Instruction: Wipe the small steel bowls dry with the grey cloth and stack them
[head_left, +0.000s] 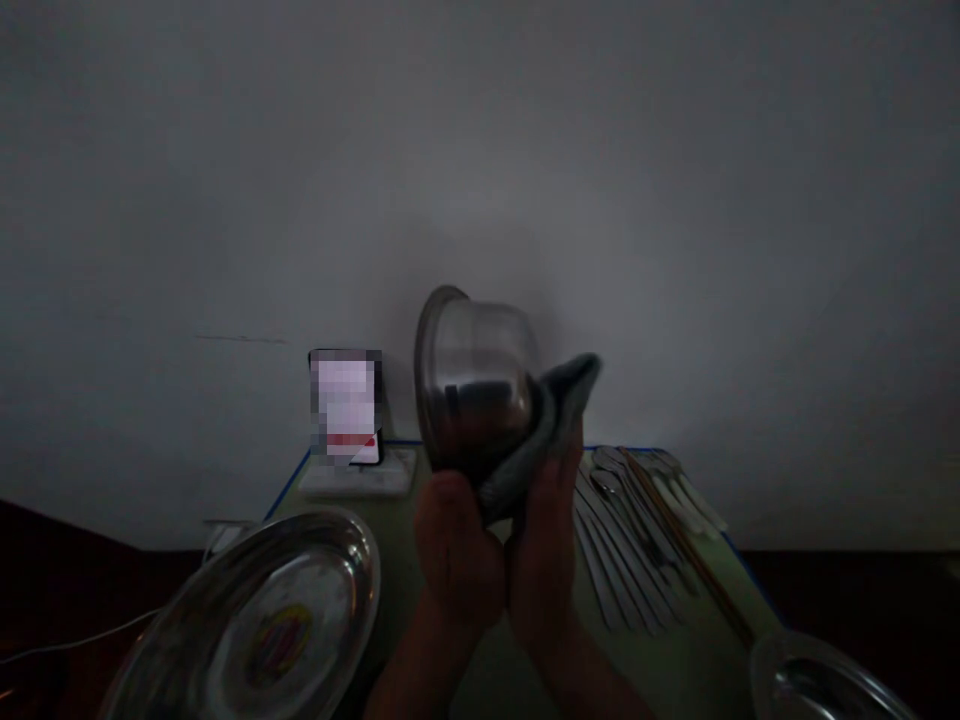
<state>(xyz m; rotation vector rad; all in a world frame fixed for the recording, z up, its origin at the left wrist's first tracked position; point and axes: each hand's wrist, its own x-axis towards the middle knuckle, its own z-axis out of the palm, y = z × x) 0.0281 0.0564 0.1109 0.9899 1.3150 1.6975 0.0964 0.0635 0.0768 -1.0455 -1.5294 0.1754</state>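
A shiny metal bowl point(480, 370) is held up on its side over the table, its rim facing left and its base to the right. My left hand point(454, 550) grips the lower rim with the thumb on the outside. A dark grey-green cloth point(536, 445) lies against the base and underside of the bowl. Behind the cloth, my right hand point(547, 540) is closed on it and presses it to the metal. Both wrists sit close together, and most of the fingers are hidden by the bowl and cloth.
A large oval metal tray point(341, 610) lies at the left. Several spoons and other cutlery point(634, 540) and wooden chopsticks point(705, 570) are laid out at the right. Another metal dish point(817, 680) sits lower right. A lit phone point(345, 405) stands by the wall point(675, 200).
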